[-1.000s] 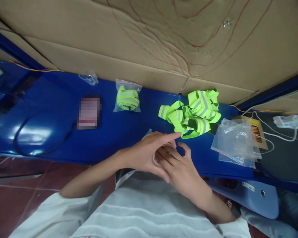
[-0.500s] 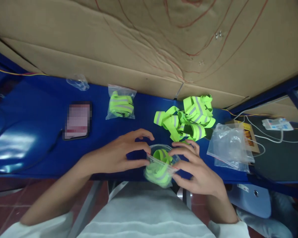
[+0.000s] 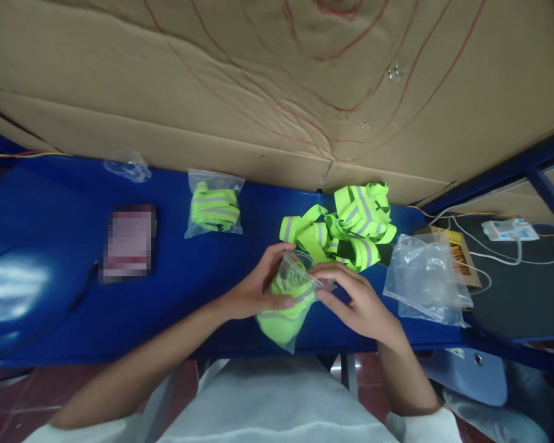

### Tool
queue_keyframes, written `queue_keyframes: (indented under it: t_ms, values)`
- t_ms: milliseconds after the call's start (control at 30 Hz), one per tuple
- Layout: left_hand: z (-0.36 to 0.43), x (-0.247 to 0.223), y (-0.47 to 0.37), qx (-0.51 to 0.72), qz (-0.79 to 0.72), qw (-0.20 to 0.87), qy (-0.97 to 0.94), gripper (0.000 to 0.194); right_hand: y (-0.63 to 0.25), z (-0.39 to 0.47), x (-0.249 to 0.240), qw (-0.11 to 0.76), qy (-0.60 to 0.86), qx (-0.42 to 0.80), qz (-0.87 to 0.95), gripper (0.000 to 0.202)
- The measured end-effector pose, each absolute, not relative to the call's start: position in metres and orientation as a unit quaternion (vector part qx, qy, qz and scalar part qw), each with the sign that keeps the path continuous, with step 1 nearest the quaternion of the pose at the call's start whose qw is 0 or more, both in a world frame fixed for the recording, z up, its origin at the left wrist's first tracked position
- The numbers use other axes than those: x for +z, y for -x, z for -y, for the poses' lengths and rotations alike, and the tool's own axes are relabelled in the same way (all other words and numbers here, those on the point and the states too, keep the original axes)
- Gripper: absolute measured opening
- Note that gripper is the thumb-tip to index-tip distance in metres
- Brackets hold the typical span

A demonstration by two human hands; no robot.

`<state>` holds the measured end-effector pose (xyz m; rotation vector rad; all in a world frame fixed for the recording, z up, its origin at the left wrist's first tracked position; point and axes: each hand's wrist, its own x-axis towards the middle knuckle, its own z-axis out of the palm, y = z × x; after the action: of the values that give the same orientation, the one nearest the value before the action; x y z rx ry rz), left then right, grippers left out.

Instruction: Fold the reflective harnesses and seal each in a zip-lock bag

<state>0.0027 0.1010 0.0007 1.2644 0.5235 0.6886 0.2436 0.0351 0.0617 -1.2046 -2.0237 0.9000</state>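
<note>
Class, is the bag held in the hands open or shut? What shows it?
Open: the bag gapes at its rim, held between the left hand and right hand.

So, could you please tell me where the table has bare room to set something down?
The table is bare between the device and bagged straps, and between those and the loose straps. The left hand, right hand and their bag take up the front middle; clear bags and a box crowd the right.
</note>
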Motion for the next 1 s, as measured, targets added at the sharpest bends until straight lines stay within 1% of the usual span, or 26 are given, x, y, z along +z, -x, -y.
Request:
queue_keyframes:
  t_ms: [33,67,100,133,233,333,433,500,600,633,700,767,833,900,967,1000]
  values:
    - [-0.1,-0.003,-0.006,0.291,-0.244,0.741,-0.554,0.1,-0.241,-0.037,0.059,0.284,0.455,0.338,0.774,0.041]
    - [-0.099,-0.006,-0.008,0.276,-0.252,0.755,-0.538,0.105,-0.24,-0.039,0.055,0.26,0.456,0.333,0.783,0.051]
    - [-0.098,-0.007,-0.01,0.269,-0.258,0.763,-0.527,0.107,-0.239,-0.04,0.052,0.238,0.457,0.332,0.79,0.057]
    - [-0.097,-0.008,-0.011,0.269,-0.262,0.765,-0.523,0.107,-0.239,-0.042,0.05,0.223,0.458,0.335,0.793,0.058]
    - [-0.097,-0.002,-0.013,0.296,-0.265,0.746,-0.534,0.103,-0.246,-0.048,0.047,0.225,0.437,0.37,0.788,0.051]
    - [-0.099,0.01,-0.017,0.333,-0.277,0.712,-0.552,0.091,-0.256,-0.052,0.052,0.281,0.436,0.39,0.761,0.049]
    - [-0.102,0.016,-0.022,0.365,-0.292,0.675,-0.572,0.089,-0.259,-0.054,0.057,0.313,0.439,0.384,0.749,0.046]
    - [-0.102,0.014,-0.025,0.337,-0.297,0.678,-0.582,0.086,-0.255,-0.054,0.054,0.297,0.416,0.382,0.77,0.043]
    - [-0.101,0.005,-0.03,0.249,-0.308,0.697,-0.598,0.062,-0.246,-0.056,0.041,0.284,0.426,0.383,0.769,0.041]
    - [-0.1,0.002,-0.032,0.234,-0.315,0.699,-0.598,0.056,-0.244,-0.056,0.036,0.289,0.439,0.387,0.757,0.041]
    - [-0.1,0.0,-0.034,0.242,-0.335,0.695,-0.589,0.055,-0.244,-0.058,0.028,0.313,0.462,0.401,0.727,0.041]
    - [-0.1,0.002,-0.034,0.273,-0.347,0.691,-0.572,0.058,-0.247,-0.058,0.026,0.332,0.469,0.417,0.705,0.043]
    - [-0.1,0.004,-0.032,0.292,-0.344,0.684,-0.573,0.064,-0.251,-0.057,0.027,0.31,0.461,0.44,0.706,0.04]
    - [-0.099,0.005,-0.031,0.293,-0.342,0.673,-0.587,0.063,-0.253,-0.056,0.028,0.25,0.436,0.468,0.727,0.039]
    - [-0.097,0.003,-0.031,0.284,-0.355,0.659,-0.6,0.058,-0.251,-0.056,0.027,0.199,0.409,0.492,0.742,0.047]
    - [-0.097,0.002,-0.031,0.276,-0.359,0.656,-0.603,0.056,-0.249,-0.056,0.025,0.19,0.405,0.506,0.738,0.05]
